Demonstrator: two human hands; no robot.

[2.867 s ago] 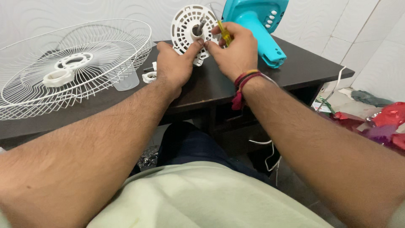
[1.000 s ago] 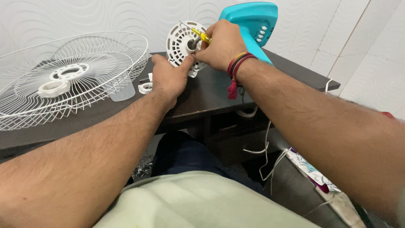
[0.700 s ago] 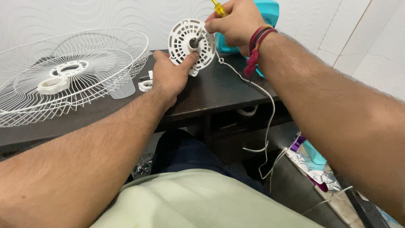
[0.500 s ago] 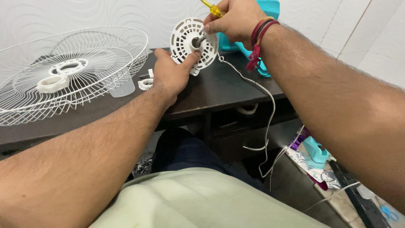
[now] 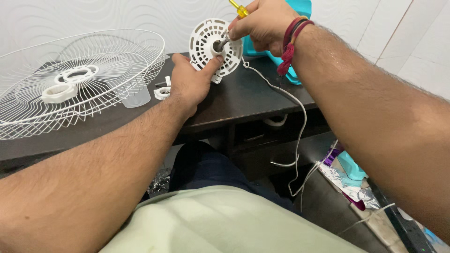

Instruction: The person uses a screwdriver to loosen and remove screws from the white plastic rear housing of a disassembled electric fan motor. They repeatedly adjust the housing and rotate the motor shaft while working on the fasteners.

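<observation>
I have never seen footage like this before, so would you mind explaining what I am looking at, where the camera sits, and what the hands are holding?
There is no machine here: one camera worn on a person's head looks down at their own bare arms. The left hand holds a round white slotted plastic fan cover upright above the dark wooden table. The right hand has its grip on a yellow-handled screwdriver, whose tip meets the cover's centre. A white cord hangs from the cover. A white wire fan guard lies on the table, a small white plastic ring beside it. A turquoise plastic fan body stands behind.
</observation>
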